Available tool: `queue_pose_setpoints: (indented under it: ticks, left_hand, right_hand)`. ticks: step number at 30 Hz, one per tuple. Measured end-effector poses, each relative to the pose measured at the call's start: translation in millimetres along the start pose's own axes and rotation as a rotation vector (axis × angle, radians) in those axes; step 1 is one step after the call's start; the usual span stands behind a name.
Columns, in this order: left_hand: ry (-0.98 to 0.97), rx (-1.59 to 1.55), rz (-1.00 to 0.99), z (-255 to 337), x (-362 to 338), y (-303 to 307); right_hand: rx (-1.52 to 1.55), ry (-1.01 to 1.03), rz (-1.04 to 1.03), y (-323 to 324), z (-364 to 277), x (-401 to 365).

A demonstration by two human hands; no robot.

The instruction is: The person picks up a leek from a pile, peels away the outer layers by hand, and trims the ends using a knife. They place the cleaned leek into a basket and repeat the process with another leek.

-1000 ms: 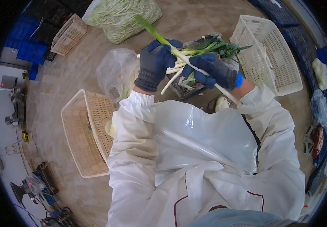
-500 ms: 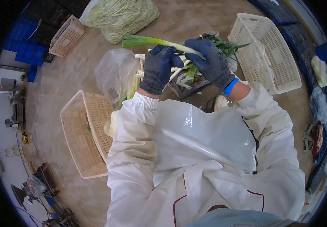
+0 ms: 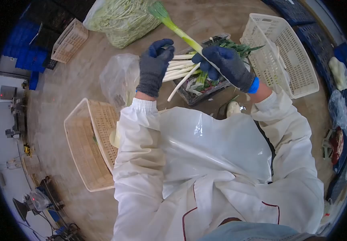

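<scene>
Green onion [image 3: 180,33], one — hands [image 3: 153,66] [image 3: 226,64], two.

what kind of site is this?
Probably a vegetable packing shed: right hand grips a green onion, left hand a trimmed bunch, plastic baskets and a bulk bag of greens on the concrete floor.

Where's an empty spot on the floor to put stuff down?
Bare floor lies between the small basket, the clear bag and the tan basket. Another patch sits between the big bag and the white basket. It is crowded around the tray, where the left hand holds stalks and the right hand an onion.
</scene>
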State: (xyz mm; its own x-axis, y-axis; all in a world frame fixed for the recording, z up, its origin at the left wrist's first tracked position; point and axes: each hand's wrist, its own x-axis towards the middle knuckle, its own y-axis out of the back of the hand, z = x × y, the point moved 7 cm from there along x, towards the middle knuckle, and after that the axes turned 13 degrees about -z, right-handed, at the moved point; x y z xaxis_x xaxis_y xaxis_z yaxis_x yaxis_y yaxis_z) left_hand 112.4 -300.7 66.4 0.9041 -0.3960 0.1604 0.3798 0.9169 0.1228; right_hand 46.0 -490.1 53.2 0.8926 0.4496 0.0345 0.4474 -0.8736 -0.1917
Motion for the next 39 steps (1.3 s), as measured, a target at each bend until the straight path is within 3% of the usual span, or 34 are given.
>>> queue_pose_setpoints:
  ticks: [3, 4, 7, 8, 11, 14, 17, 20, 23, 31, 34, 37, 39]
  left_hand:
    - [0.098, -0.256, -0.169, 7.4, -7.1, -25.4]
    - [0.027, -0.160, -0.265, 11.8, -7.9, -30.4]
    - [0.009, -0.053, -0.364, 13.2, -6.8, -44.6]
    - [-0.365, 0.532, -0.327, 39.5, -13.9, -51.6]
    - [-0.105, 0.055, -0.344, 19.7, -11.4, -47.1]
    - [-0.485, 0.777, -0.287, 36.5, -15.4, -49.2]
    - [-0.361, 0.533, -0.316, 36.0, -16.9, -47.8]
    - [-0.091, -0.082, -0.293, 23.4, -13.7, -44.8]
    - [-0.241, 0.304, -0.284, 31.1, -14.0, -42.9]
    - [-0.423, 0.727, -0.213, 30.3, -18.2, -41.0]
    - [-0.423, 0.644, -0.166, 34.0, -18.0, -35.8]
    - [-0.394, 0.699, -0.051, 37.0, -14.4, -15.5]
    - [-0.385, 0.842, -0.010, 35.6, -10.8, 5.1]
  right_hand:
    - [-0.197, 0.105, 0.118, 5.7, 2.8, 1.6]
    - [-0.268, 0.134, 0.158, 6.1, 0.9, 1.2]
    - [-1.050, 0.225, 0.285, -4.9, -17.5, -1.0]
    - [-1.084, 0.268, 0.296, -7.2, -18.8, -2.7]
    - [-1.150, 0.351, 0.314, -13.6, -21.0, -6.4]
    - [-1.125, 0.333, 0.297, -14.7, -20.4, -3.8]
    - [-1.066, 0.335, 0.288, -12.0, -17.7, -2.6]
    - [-1.092, 0.341, 0.278, -12.6, -18.3, -3.8]
    - [-1.145, 0.313, 0.275, -16.9, -19.3, -4.5]
    - [-1.241, 0.380, 0.297, -24.7, -25.4, -7.6]
    - [-0.622, 0.302, 0.076, -13.4, -4.1, 0.7]
    - [0.051, -0.189, -0.183, -17.7, 9.8, -1.9]
    - [0.063, -0.189, -0.248, -26.7, -5.8, -8.0]
